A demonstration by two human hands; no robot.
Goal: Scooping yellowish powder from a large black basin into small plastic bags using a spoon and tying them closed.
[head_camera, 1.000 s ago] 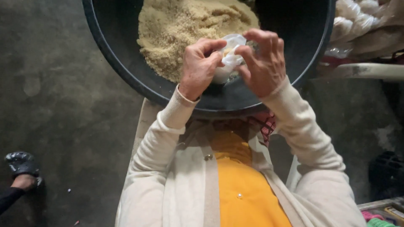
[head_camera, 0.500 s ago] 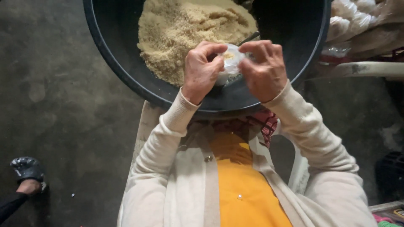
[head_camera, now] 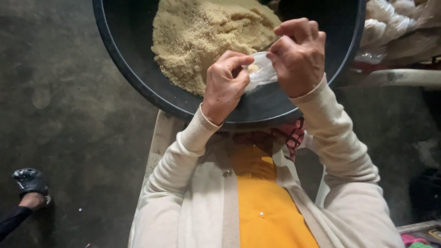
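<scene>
While you are pinching the small clear bag (head_camera: 261, 73) between both hands, its long axis is running from 9 to 3 o'clock: left hand (head_camera: 226, 85) gripping at 9, right hand (head_camera: 297, 57) at 3, equally near. Everything is hovering over the black basin (head_camera: 119, 55) of tan crumbs (head_camera: 202, 36), above a dark concrete floor (head_camera: 69, 115).

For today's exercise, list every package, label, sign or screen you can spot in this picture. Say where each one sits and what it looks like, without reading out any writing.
Small clear plastic bag: pinched between the left hand and right hand, above the black basin of tan crumbly meal; thin, crumpled, see-through.
Filled clear bags: piled at the top right edge, beside the basin; rounded, pale, glossy.
No labels, signs or screens show.
</scene>
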